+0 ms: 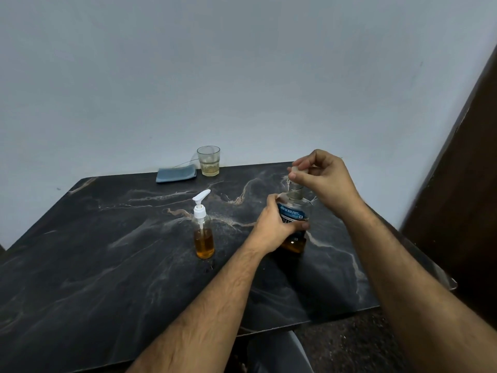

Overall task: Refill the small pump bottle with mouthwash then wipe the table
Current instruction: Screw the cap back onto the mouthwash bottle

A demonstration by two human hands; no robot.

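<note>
1. Hands first: the left hand [279,224] wraps the mouthwash bottle [294,219], which stands on the dark surface [107,278]; the right hand [322,179] pinches its cap [295,170] just above the neck.
2. Left of it stands the small pump bottle [203,232], pump fitted, part-filled with amber liquid.
3. Risk: pouring into so narrow a neck may spill.
4. Farthest back, the folded cloth [176,175] lies beside a glass [208,160].

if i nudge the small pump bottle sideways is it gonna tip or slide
The small clear glass-like pump bottle probably tips before it slides: it is tall and narrow, with a white pump head up top. The amber liquid filling its lower half should steady it somewhat. The dark marble-patterned table looks smooth, so a low push might slide it.
</note>
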